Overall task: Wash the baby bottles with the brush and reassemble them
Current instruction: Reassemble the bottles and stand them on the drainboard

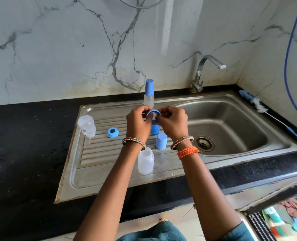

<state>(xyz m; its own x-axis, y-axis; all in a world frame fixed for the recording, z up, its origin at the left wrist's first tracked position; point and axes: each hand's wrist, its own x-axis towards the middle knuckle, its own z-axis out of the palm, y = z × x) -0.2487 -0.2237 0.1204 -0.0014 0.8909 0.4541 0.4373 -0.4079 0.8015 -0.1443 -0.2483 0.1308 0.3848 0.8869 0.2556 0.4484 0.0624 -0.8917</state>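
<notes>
My left hand (137, 122) and my right hand (173, 121) together pinch a blue screw ring (153, 115) with a clear teat in it, held above the drainboard (99, 164). A second blue ring (112, 132) lies flat on the drainboard. A blue cap (161, 141) stands near my right wrist, and another blue piece (155, 129) shows under my hands. One open clear bottle (145, 160) stands upright below my left wrist. Another clear bottle (87, 126) stands at the drainboard's left edge. An assembled bottle with a blue cap (149, 93) stands behind my hands.
The steel sink basin (231, 126) with its drain (205, 143) is on the right, with the tap (205, 73) behind it. The bottle brush (269, 115) with a blue handle lies on the black counter (22, 153) along the right wall. A blue hose (290, 54) hangs there.
</notes>
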